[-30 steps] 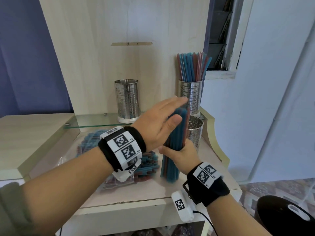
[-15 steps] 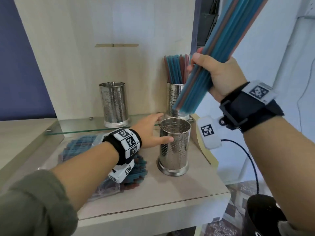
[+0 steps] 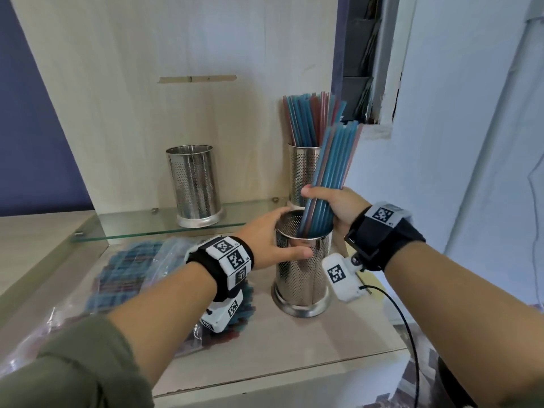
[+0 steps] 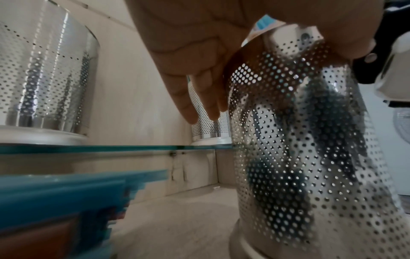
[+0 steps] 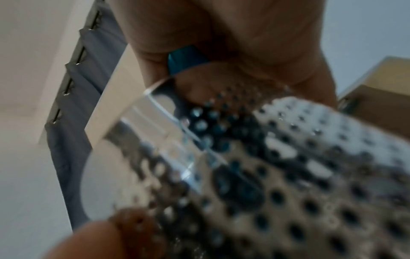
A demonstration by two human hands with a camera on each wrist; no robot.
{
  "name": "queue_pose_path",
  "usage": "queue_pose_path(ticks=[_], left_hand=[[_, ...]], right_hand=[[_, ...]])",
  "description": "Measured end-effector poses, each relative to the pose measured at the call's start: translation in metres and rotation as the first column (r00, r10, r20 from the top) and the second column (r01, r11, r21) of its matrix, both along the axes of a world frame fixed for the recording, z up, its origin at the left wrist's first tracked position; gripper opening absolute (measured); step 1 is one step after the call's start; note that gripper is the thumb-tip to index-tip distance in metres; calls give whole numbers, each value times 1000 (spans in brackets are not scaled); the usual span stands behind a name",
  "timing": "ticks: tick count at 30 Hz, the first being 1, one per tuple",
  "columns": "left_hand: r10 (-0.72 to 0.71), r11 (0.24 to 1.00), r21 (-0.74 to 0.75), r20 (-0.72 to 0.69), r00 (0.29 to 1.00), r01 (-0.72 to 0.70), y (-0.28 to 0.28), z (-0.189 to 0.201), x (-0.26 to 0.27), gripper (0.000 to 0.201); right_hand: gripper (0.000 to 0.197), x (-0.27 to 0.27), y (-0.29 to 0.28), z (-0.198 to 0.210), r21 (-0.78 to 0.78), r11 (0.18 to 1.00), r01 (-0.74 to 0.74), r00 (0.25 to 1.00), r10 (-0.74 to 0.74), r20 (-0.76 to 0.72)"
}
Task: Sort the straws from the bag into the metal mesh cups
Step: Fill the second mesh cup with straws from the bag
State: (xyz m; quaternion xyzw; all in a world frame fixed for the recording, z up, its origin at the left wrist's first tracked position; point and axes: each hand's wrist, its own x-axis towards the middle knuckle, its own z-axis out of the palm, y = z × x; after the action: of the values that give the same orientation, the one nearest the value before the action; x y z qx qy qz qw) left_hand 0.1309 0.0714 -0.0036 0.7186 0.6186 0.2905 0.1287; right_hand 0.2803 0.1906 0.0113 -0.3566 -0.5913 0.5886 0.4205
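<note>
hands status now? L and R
Left hand: fingers curled round the front cup, steadying its rim.
Right hand: gripping a straw bundle, lower ends inside that cup.

Straws [image 3: 329,172] – tilted in cup [image 3: 300,278].

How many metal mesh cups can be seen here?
3: an empty cup on the glass shelf, a straw-filled cup at the shelf's right end, and the front cup on the wooden surface.
</note>
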Motion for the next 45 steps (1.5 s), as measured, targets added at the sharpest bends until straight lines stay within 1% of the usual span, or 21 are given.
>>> queue_pose_path(ticks=[1, 2, 3, 4, 6, 8, 9, 10, 13, 17, 20, 22, 27, 30, 32, 35, 36, 38, 41, 43, 45], left_hand=[[4, 1000, -4, 9, 1000, -4, 1, -2, -1, 87], [9, 1000, -6, 18, 1000, -9, 3, -5, -2, 90], [10, 1000, -4, 28, 1000, -10, 4, -7, -2, 93], [11, 1000, 0, 37, 999, -11, 5, -9, -3, 94], [17, 1000, 1, 44, 999, -17, 6, -13, -4, 96], [22, 1000, -1, 34, 999, -22, 6, -14, -5, 99], [22, 1000, -2, 24, 999, -22, 6, -13, -5, 99], [25, 1000, -5, 20, 999, -25, 7, -13, -5, 100], [24, 1000, -4, 25, 999, -23, 8, -14, -6, 101], [29, 1000, 4, 12, 1000, -29, 8, -16, -6, 106], [19, 1000, 3, -2, 1000, -19, 7, -16, -5, 102], [19, 1000, -6, -5, 1000, -19, 5, -15, -5, 101], [17, 1000, 5, -38, 999, -17, 1, -9, 1, 90], [13, 1000, -12, -9, 1000, -13, 1, -7, 2, 90], [19, 999, -40, 35, 999, -18, 1, -8, -1, 97], [56, 990, -132, 57, 997, -48, -1, -2, -7, 127], [70, 984, -167, 30, 997, -64, -2, 2, -11, 134], [83, 972, -214, -73, 994, -97, -8, 10, -22, 141], [95, 965, -217, -235, 967, -147, -23, 20, -40, 143], [111, 966, -186, -322, 940, -177, -37, 22, -51, 130], [127, 962, -169, -415, 901, -213, -51, 20, -62, 107]], right_hand=[[49, -2, 3, -4, -28, 999, -34, 997, 36, 73], [68, -3, 7, -8, -54, 997, -49, 989, 56, 137], [81, -3, 9, -11, -84, 994, -64, 983, 78, 167], [86, -4, 11, -13, -108, 990, -91, 978, 109, 176], [78, -4, 6, -13, -101, 979, -176, 946, 197, 257], [74, -3, 2, -12, -61, 975, -215, 913, 223, 343], [71, -3, 2, -12, -45, 975, -219, 909, 220, 354], [65, -4, 1, -11, -30, 975, -222, 911, 218, 349], [35, -6, -3, -15, -11, 980, -197, 947, 193, 256], [29, -4, -6, -19, -51, 981, -187, 964, 194, 183], [15, -2, -14, -12, -124, 964, -234, 949, 254, 187], [16, 0, -18, -10, -140, 960, -243, 945, 267, 187], [37, 4, -23, -10, -144, 962, -233, 940, 261, 218], [58, 14, -23, -9, -191, 943, -273, 920, 314, 234], [76, 24, -24, -11, -161, 951, -266, 919, 300, 257], [109, 38, -33, -23, -52, 981, -189, 951, 196, 240], [116, 42, -38, -27, -9, 985, -174, 954, 171, 246], [122, 46, -48, -35, 68, 981, -181, 948, 155, 279], [121, 45, -55, -45, 174, 968, -183, 948, 126, 294], [107, 41, -58, -48, 236, 957, -168, 956, 100, 277], [96, 35, -60, -49, 302, 940, -160, 960, 77, 268]])
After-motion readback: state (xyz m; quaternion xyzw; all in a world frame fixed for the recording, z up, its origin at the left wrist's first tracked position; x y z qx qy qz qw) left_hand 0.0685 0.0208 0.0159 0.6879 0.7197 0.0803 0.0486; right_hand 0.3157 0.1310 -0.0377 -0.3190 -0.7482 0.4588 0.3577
